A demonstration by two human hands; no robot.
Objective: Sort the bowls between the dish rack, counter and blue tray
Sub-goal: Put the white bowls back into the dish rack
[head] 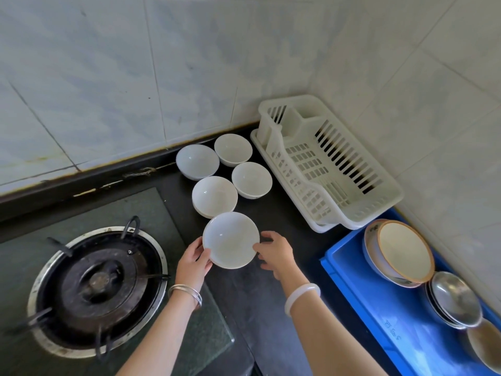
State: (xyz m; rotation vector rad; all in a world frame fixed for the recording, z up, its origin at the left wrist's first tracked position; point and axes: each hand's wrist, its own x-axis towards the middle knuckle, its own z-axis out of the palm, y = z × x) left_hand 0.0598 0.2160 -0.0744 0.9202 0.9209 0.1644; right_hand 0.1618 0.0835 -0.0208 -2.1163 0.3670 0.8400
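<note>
Both hands are on one white bowl: my left hand grips its left rim and my right hand its right rim. It is at the near end of the dark counter; I cannot tell whether it is resting or lifted. Four other white bowls stand grouped on the counter beyond it, just left of the dish rack, which shows nothing inside. The blue tray, near right, carries a patterned bowl stack and steel bowls. Judgement: sorting is partway, the rack is unfilled, and the held bowl is not yet placed.
</note>
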